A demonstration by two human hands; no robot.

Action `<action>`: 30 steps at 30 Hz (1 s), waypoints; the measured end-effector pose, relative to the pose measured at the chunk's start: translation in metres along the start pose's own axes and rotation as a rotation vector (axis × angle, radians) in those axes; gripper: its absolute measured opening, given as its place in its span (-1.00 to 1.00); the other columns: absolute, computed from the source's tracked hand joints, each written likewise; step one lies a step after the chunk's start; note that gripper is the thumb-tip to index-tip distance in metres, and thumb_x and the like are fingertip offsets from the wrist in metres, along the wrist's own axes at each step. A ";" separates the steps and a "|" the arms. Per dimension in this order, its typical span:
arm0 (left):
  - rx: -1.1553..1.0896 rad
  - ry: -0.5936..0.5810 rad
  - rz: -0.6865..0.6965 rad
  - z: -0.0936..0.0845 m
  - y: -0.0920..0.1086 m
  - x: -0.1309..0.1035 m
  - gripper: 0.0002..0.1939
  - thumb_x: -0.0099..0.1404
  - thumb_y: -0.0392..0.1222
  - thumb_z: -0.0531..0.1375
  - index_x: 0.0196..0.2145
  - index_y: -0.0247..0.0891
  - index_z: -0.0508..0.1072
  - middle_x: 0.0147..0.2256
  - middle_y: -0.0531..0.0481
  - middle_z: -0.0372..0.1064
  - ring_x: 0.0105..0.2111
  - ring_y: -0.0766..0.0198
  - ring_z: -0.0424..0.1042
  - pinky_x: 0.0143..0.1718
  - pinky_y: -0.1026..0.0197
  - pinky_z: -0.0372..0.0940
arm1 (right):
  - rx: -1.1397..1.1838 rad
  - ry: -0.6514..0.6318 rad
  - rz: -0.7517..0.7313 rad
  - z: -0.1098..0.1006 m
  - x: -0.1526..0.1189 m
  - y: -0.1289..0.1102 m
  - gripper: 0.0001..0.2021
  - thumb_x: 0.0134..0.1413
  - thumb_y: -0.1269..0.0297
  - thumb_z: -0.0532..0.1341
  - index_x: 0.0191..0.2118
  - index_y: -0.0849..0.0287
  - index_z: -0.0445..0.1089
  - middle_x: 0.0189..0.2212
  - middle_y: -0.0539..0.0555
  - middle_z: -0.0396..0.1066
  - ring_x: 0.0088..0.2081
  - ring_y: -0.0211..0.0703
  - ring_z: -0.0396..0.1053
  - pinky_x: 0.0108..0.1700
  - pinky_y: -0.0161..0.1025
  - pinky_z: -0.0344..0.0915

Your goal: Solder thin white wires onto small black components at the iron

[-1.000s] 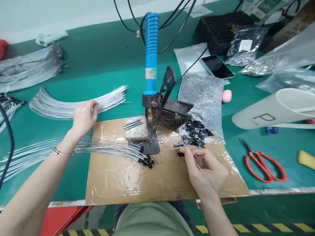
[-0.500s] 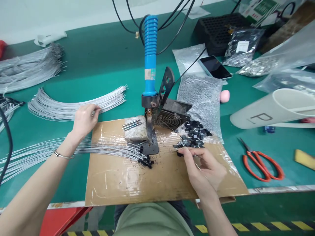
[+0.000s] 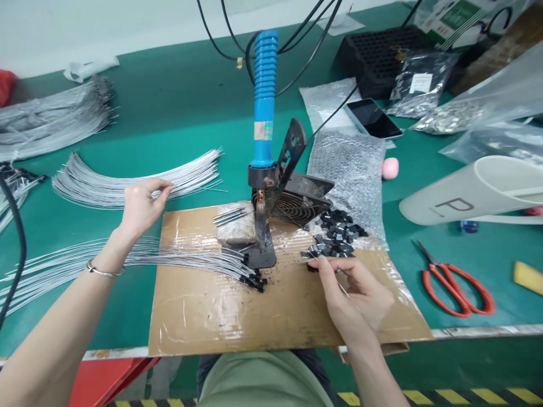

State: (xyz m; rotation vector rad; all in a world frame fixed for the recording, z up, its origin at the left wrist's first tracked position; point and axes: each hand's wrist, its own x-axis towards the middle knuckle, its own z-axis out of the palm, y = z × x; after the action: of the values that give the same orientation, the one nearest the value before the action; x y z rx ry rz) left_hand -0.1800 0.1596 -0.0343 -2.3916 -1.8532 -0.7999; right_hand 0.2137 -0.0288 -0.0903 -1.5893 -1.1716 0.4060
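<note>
My left hand (image 3: 146, 204) pinches at the front edge of a bundle of white wires (image 3: 106, 183); one white wire (image 3: 214, 189) sticks out apart from the bundle's right end. My right hand (image 3: 354, 288) holds a thin strand of solder wire (image 3: 343, 290) between thumb and fingers, close beside a pile of small black connectors (image 3: 335, 237). Between the hands, a blue-handled soldering iron (image 3: 265, 96) stands tip down in a metal stand. Wires with black connectors on their ends (image 3: 203, 261) lie across the left part of the cardboard (image 3: 254, 322).
A small fan (image 3: 292, 203) sits behind the iron. Red-handled scissors (image 3: 456, 282), a white cylindrical container (image 3: 466, 195) and a yellow sponge (image 3: 528, 277) lie to the right. A phone (image 3: 373, 118) rests farther back. More wires (image 3: 51, 121) lie at the far left.
My left hand's fingers have straightened and pinch at the bundle's edge, and one wire now stands apart at its right end. My right hand keeps its place with the solder wire.
</note>
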 end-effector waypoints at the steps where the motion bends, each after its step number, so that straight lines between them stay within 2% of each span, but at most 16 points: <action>1: 0.007 0.000 0.005 0.001 0.000 0.000 -0.78 0.43 -0.08 0.21 -0.23 -0.17 0.65 -0.20 -0.06 0.70 -0.16 0.02 0.65 -0.03 0.06 0.44 | 0.003 -0.002 0.001 0.000 0.000 0.000 -0.78 0.27 0.16 0.40 -0.38 0.11 0.54 -0.39 0.08 0.69 -0.36 -0.07 0.65 -0.20 -0.21 0.55; 5: 0.033 -0.003 0.031 0.004 0.001 0.000 -0.77 0.46 -0.10 0.18 -0.21 -0.20 0.63 -0.23 -0.09 0.68 -0.22 0.06 0.63 -0.07 0.07 0.44 | 0.014 -0.012 0.007 0.000 0.000 0.000 -0.77 0.28 0.14 0.40 -0.37 0.12 0.53 -0.39 0.09 0.69 -0.35 -0.05 0.65 -0.16 -0.19 0.58; 12: 0.113 -0.088 0.126 0.016 -0.008 0.003 -0.72 0.48 -0.08 0.15 -0.24 -0.17 0.66 -0.07 -0.23 0.60 -0.03 -0.14 0.50 0.06 -0.17 0.35 | 0.027 -0.017 0.022 -0.001 0.000 -0.001 -0.78 0.28 0.16 0.40 -0.38 0.11 0.52 -0.39 0.09 0.68 -0.34 -0.05 0.65 -0.18 -0.19 0.57; 15: 0.109 -0.149 0.162 0.022 -0.009 0.008 -0.70 0.48 -0.09 0.14 -0.28 -0.16 0.65 -0.10 -0.24 0.60 -0.04 -0.15 0.48 0.07 -0.20 0.34 | 0.023 -0.025 0.030 -0.001 0.000 -0.003 -0.79 0.28 0.17 0.40 -0.37 0.11 0.53 -0.38 0.09 0.68 -0.34 -0.05 0.64 -0.17 -0.18 0.56; 18: 0.071 -0.155 0.169 0.023 -0.009 0.011 -0.71 0.48 -0.08 0.15 -0.30 -0.14 0.64 -0.14 -0.21 0.62 -0.06 -0.13 0.49 0.07 -0.19 0.34 | 0.018 -0.019 0.030 -0.001 0.000 -0.004 -0.79 0.27 0.18 0.40 -0.38 0.11 0.52 -0.39 0.08 0.67 -0.34 -0.06 0.64 -0.17 -0.18 0.54; 21: -0.001 -0.066 0.132 0.016 -0.006 0.011 -0.76 0.46 -0.07 0.19 -0.28 -0.16 0.63 -0.15 -0.17 0.63 -0.09 -0.07 0.53 0.05 -0.14 0.38 | 0.023 -0.019 0.036 -0.001 0.000 -0.003 -0.79 0.27 0.18 0.41 -0.38 0.11 0.52 -0.39 0.07 0.67 -0.35 -0.07 0.63 -0.18 -0.20 0.52; 25: -0.160 0.175 0.023 -0.007 0.009 0.015 -0.81 0.47 -0.08 0.25 -0.24 -0.21 0.59 -0.25 -0.06 0.62 -0.23 0.14 0.57 -0.10 0.02 0.45 | 0.020 -0.019 0.040 -0.001 0.000 -0.004 -0.78 0.28 0.17 0.41 -0.38 0.12 0.52 -0.38 0.07 0.67 -0.35 -0.07 0.63 -0.20 -0.21 0.50; 28: -0.300 0.368 -0.035 -0.038 0.028 0.016 -0.85 0.45 -0.11 0.27 -0.23 -0.23 0.51 -0.37 0.05 0.52 -0.38 0.27 0.51 -0.27 0.09 0.44 | 0.050 0.009 0.072 -0.001 0.001 -0.009 -0.79 0.31 0.13 0.38 -0.30 0.13 0.50 -0.41 0.05 0.63 -0.38 -0.10 0.60 -0.23 -0.22 0.48; 30: -0.345 0.451 -0.045 -0.067 0.043 0.009 -0.90 0.39 -0.14 0.27 -0.27 -0.19 0.47 -0.44 0.12 0.40 -0.48 0.33 0.40 -0.37 0.09 0.36 | 0.111 0.042 0.109 -0.002 0.000 -0.013 -0.79 0.38 0.10 0.31 -0.22 0.13 0.48 -0.47 -0.01 0.54 -0.45 -0.15 0.53 -0.29 -0.23 0.45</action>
State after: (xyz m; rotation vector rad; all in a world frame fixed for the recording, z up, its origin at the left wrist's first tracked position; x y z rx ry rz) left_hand -0.1648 0.1338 0.0405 -2.0851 -1.6963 -1.6192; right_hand 0.2094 -0.0308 -0.0782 -1.5616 -1.0170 0.4978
